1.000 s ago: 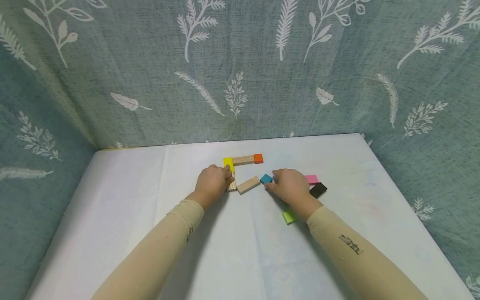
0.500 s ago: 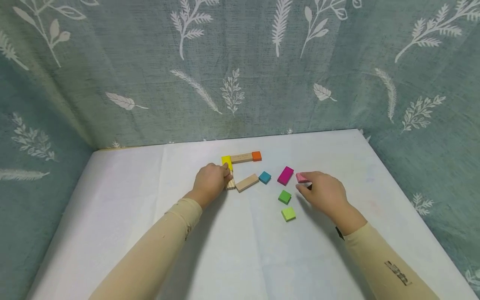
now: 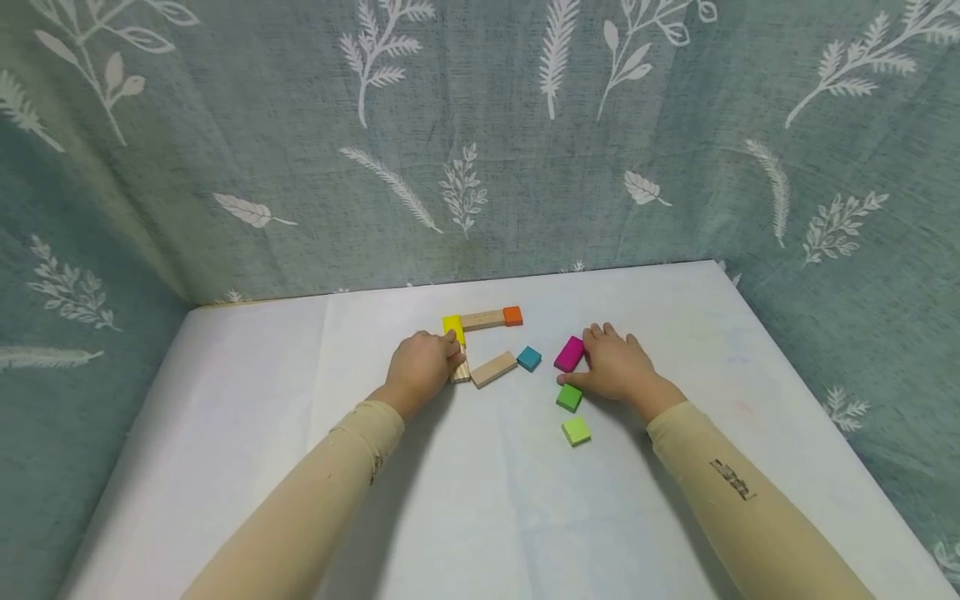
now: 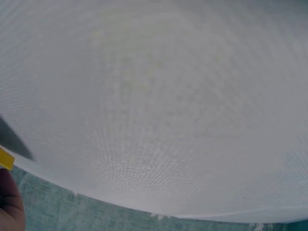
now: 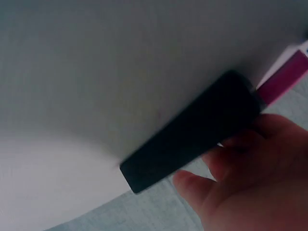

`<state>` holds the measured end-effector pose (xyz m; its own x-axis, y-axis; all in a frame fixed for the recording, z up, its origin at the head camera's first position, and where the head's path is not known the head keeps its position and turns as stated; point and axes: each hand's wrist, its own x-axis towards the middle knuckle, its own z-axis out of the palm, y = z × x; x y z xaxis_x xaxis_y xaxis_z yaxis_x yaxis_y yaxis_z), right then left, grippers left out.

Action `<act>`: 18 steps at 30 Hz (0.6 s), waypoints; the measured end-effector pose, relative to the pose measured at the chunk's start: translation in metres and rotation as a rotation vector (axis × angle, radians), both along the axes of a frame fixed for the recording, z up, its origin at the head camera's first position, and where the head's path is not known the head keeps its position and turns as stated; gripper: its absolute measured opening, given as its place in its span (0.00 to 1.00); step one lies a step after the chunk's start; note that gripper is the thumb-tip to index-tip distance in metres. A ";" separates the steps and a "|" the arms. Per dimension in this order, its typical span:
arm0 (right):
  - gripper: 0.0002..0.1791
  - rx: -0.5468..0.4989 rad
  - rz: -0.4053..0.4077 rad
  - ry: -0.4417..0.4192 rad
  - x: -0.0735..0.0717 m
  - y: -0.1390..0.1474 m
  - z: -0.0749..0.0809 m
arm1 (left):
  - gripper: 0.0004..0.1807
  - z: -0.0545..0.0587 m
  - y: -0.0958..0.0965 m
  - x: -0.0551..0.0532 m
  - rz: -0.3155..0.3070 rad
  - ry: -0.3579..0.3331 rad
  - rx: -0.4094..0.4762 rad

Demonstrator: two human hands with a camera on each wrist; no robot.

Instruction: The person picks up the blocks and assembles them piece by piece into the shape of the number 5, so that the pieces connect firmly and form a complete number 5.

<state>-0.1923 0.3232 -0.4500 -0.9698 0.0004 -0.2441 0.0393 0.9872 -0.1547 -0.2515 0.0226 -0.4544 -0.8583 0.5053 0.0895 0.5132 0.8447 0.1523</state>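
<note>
My left hand [image 3: 422, 367] has curled fingers at a yellow block [image 3: 453, 323] and the plain wooden block [image 3: 461, 371] below it, covering parts of both. In the left wrist view, a fingertip meets a corner of the yellow block [image 4: 6, 159]. My right hand [image 3: 617, 367] lies low with spread fingers. Its thumb is beside a green block [image 3: 569, 397], and a magenta block [image 3: 569, 354] sits between thumb and fingers. A black block [image 5: 190, 132] is close under the hand in the right wrist view, hidden in the head view. The pink block is covered.
Another plain wooden block [image 3: 483, 320] joins the yellow one to an orange block [image 3: 512, 316]. A slanted wooden block [image 3: 493, 369] and a blue block [image 3: 528, 358] lie between the hands. Nearer is a lime block [image 3: 577, 431]. Patterned curtain [image 3: 300, 167] surrounds the white table [image 3: 480, 517].
My right hand moved right from near the blue block to the pink one, then back left toward the magenta block, its fingers now spread. The left hand stays in place.
</note>
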 end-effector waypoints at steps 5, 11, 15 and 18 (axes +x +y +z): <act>0.48 -0.089 0.027 0.020 0.002 0.001 -0.001 | 0.15 0.000 0.000 0.001 0.003 0.002 0.009; 0.44 -0.221 0.142 -0.020 0.009 0.006 0.002 | 0.18 -0.001 -0.001 0.000 0.008 0.003 0.001; 0.43 -0.265 0.142 -0.053 0.015 0.010 0.004 | 0.17 -0.002 -0.001 0.000 0.004 0.006 0.009; 0.43 -0.278 0.125 -0.072 0.018 0.012 0.004 | 0.16 -0.002 -0.002 0.001 0.006 0.009 0.013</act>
